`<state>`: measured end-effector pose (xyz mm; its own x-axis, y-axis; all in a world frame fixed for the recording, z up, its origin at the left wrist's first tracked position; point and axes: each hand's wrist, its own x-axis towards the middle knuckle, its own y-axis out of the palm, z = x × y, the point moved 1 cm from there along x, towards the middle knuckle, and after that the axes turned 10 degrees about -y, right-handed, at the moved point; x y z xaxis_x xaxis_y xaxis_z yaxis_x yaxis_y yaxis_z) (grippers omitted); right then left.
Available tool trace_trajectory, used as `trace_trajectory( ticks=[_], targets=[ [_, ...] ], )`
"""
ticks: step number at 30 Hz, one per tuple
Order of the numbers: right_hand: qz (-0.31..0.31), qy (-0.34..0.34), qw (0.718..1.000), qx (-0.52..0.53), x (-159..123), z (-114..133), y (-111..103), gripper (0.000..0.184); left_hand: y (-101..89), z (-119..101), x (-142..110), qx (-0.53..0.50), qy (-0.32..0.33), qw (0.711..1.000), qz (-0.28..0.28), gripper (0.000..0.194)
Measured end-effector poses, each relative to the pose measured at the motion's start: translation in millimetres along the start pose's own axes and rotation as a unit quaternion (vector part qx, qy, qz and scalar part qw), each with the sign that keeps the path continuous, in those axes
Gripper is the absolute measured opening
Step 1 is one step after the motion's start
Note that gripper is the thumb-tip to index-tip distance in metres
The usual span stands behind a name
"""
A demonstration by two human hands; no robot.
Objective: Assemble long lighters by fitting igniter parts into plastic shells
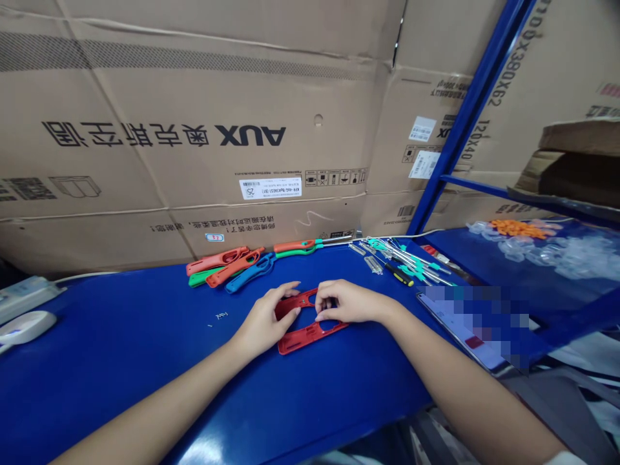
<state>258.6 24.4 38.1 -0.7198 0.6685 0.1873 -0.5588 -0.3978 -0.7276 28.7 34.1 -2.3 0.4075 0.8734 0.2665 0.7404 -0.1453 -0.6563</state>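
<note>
left hand (268,318) curled with its fingers on 2 red casing halves (310,336), right hand (341,301) bent over their looped ends, screws (221,316) to the left, coloured lighters (232,268) behind, screwdriver (400,274) and metal rods (411,258) beyond right

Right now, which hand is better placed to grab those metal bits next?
Probably the left hand: it's nearer the metal bits; the right hand is farther off, across the red shells.

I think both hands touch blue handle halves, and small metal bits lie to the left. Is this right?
The colour is wrong: the left hand and the right hand touch red handle halves, as the head view shows. Small metal bits do lie to the left.
</note>
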Motion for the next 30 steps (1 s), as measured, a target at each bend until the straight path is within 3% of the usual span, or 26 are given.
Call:
trace_trajectory(
  ticks=[4, 7, 11, 14, 15, 16, 17, 18, 23, 26, 30],
  targets=[
    [-0.033, -0.014, 0.998, -0.046, -2.0, -3.8, -3.8, 0.016, -4.0, -12.9, -4.3, 0.012, 0.04, 0.999, -0.02, 0.029],
    [-0.03, -0.011, 0.997, -0.072, -4.7, -6.1, -5.0, 0.022, -5.2, -22.8, -8.2, 0.025, 0.088, 0.995, 0.03, 0.029],
    [-0.024, -0.011, 0.996, -0.082, -3.1, -10.2, -4.2, 0.01, -3.6, -26.5, -9.5, 0.062, 0.118, 0.989, 0.07, 0.03],
    [-0.084, 0.004, 0.987, -0.134, -2.9, -16.0, -17.5, 0.012, -2.9, -23.9, -8.3, 0.062, 0.113, 0.99, 0.053, 0.029],
    [-0.126, 0.039, 0.976, -0.176, -5.2, -19.4, -26.0, 0.014, -2.9, -22.9, -8.0, 0.06, 0.111, 0.991, 0.048, 0.03],
    [-0.175, 0.117, 0.949, -0.235, -9.4, -24.2, -36.0, 0.013, -3.0, -22.0, -7.9, 0.059, 0.111, 0.991, 0.043, 0.032],
    [-0.225, 0.224, 0.902, -0.292, -15.8, -29.9, -46.9, 0.013, -3.1, -21.3, -7.9, 0.059, 0.11, 0.991, 0.042, 0.035],
    [-0.257, 0.285, 0.868, -0.315, -23.2, -35.6, -57.0, 0.015, -3.2, -20.7, -8.0, 0.061, 0.11, 0.991, 0.042, 0.038],
    [-0.326, 0.493, 0.734, -0.334, -64.0, -67.5, -89.5, 0.029, -3.0, -19.0, -8.8, 0.074, 0.12, 0.989, 0.044, 0.05],
    [-0.319, 0.55, 0.701, -0.322, -75.9, -83.2, -94.0, 0.031, -3.1, -19.3, -8.6, 0.079, 0.124, 0.988, 0.042, 0.048],
    [-0.31, 0.562, 0.696, -0.321, -78.3, -96.5, -93.8, 0.029, -4.3, -22.5, -9.4, 0.1, 0.122, 0.986, 0.048, 0.034]
  ],
)
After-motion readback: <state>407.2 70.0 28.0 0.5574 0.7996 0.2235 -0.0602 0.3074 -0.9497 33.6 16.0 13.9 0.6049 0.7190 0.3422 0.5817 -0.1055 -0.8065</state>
